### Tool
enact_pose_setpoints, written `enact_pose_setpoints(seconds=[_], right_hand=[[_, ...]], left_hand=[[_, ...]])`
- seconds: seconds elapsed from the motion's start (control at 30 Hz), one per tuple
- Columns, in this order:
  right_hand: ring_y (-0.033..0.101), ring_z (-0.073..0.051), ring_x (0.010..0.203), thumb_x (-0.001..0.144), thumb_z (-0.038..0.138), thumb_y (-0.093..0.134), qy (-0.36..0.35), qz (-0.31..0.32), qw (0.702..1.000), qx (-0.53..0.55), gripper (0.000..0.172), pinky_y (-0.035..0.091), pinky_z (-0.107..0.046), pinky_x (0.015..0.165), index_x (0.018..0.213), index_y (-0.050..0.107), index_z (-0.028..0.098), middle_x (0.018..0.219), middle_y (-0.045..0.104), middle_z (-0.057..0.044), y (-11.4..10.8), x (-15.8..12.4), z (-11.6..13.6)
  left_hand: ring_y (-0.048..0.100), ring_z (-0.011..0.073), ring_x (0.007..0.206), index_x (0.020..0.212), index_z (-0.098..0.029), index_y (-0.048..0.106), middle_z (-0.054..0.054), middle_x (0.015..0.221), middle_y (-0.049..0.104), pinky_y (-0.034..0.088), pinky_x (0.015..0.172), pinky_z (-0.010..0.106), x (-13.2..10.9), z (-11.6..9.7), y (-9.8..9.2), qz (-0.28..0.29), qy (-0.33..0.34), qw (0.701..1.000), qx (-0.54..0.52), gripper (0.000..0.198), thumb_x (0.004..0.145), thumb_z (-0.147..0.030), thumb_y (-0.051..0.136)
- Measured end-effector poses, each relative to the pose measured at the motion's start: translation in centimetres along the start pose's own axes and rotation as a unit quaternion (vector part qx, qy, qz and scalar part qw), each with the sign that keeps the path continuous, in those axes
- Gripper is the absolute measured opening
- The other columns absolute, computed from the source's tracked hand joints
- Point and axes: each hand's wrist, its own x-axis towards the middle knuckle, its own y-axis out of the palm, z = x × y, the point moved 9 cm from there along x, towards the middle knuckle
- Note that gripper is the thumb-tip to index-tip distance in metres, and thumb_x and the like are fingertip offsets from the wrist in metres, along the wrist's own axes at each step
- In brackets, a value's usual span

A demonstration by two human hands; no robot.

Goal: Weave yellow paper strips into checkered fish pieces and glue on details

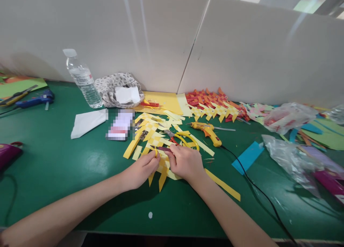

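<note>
In the head view, seen from my remote post, the left hand [143, 169] pinches a small yellow strand [156, 152] between thumb and forefinger, above woven yellow paper [152, 132] on a green table [107, 207]. The right hand [187, 161], thumb and fingers closed around a slim pointed tool [162, 149], sits just to its right. I judge tip to strand the relation that counts: the tool lies nearly crosswise, pointing left, while the strand rises roughly upright from the left fingertips. Whether they touch, I cannot tell. Yellow-handled scissors [176, 135] lie just beyond the right hand, a yellow glue gun [208, 128] farther right.
</note>
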Motion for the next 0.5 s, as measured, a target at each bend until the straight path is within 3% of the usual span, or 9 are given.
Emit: enact_pose_setpoints(seconds=[0.5], right_hand=[[0.046,-0.013,0.054,0.087,0.029,0.039,-0.052,-0.064,0.996,0.018,0.028,0.025,-0.026,0.054,0.066,0.053,0.016,0.059,0.055,-0.002,-1.7,0.0,1.5]], left_hand=[[0.025,0.0088,0.05,0.067,-0.021,0.03,-0.008,0.056,0.029,0.024,0.048,0.024,-0.4,-0.2,1.1,0.034,0.009,0.999,0.027,0.024,0.089,-0.027,0.028]])
